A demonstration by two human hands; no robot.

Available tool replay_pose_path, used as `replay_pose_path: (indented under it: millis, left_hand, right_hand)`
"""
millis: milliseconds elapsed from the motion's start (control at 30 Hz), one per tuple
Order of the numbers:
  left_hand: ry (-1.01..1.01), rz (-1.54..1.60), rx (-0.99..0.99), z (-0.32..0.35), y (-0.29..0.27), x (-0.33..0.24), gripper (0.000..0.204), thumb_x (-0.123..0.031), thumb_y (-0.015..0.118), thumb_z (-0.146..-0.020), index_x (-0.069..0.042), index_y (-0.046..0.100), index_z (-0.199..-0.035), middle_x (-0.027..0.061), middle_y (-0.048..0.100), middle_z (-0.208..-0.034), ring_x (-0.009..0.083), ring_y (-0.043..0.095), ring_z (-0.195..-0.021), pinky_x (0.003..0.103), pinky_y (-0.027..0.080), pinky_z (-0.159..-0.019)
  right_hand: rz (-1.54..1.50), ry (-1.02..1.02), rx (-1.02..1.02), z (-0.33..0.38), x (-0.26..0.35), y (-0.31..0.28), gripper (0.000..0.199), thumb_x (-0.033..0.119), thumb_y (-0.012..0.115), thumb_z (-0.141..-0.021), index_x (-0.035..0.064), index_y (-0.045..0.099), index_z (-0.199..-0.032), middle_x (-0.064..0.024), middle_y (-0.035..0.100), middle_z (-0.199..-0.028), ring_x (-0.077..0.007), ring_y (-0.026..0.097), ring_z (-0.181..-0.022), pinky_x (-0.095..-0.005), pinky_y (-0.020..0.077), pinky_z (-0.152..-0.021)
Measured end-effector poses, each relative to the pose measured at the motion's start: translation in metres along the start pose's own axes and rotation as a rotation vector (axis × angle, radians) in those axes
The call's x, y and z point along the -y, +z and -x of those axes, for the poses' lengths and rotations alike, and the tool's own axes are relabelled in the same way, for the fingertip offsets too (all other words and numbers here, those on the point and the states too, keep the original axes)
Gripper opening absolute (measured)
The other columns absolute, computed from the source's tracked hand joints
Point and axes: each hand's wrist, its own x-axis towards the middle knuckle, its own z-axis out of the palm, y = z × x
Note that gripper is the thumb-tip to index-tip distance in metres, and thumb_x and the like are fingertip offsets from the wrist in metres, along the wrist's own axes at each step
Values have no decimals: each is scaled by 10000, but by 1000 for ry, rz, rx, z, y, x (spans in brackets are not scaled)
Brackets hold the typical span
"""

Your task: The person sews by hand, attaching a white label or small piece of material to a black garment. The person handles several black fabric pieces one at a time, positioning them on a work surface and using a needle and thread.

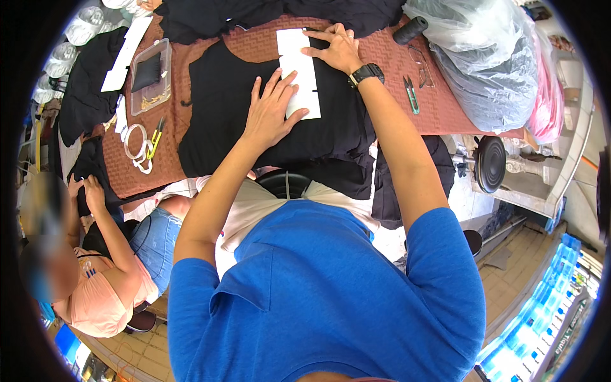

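Head camera showed a white card [297, 60] lying flat on black cloth [219, 95], which was on a brown-covered table [439, 105]. The left hand [270, 114] had its fingers spread, resting partly on the card and partly on the cloth. The right hand [337, 51] touched the card's top part, with its thumb and first finger apart. Green snips [411, 95] and black thread [410, 30] lay to the right.

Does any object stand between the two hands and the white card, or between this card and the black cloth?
Nothing visible: the left hand and right hand touch the white card directly, and it lies on the black cloth.
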Motion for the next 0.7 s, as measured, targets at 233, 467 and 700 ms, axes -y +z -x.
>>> replay_pose_path:
  millis: [233,467,700]
  left_hand:
    - [13,-24,2,0,1,-2,558,-473,605,-959,-199,516,-1437,43,391,-1568,281,271,-1502,595,179,-1206]
    - [11,-20,15,-1,-2,-4,564,-479,592,-963,-221,506,-1456,43,383,-1569,293,261,-1502,600,169,-1208]
    - [-1,-9,-34,1,0,-3,569,-503,600,-946,-204,538,-1426,46,408,-1554,311,284,-1492,593,187,-1200]
  right_hand:
    - [4,-1,-12,1,1,0,624,728,745,-712,466,683,-1275,-23,567,-1294,-300,460,-1187,-459,374,-989]
    - [-14,1,-13,1,1,0,622,726,746,-714,452,691,-1270,-27,566,-1300,-301,459,-1190,-461,373,-991]
    - [-11,-6,-7,0,5,-3,611,715,747,-715,441,699,-1259,-39,573,-1290,-327,468,-1195,-486,382,-1010]
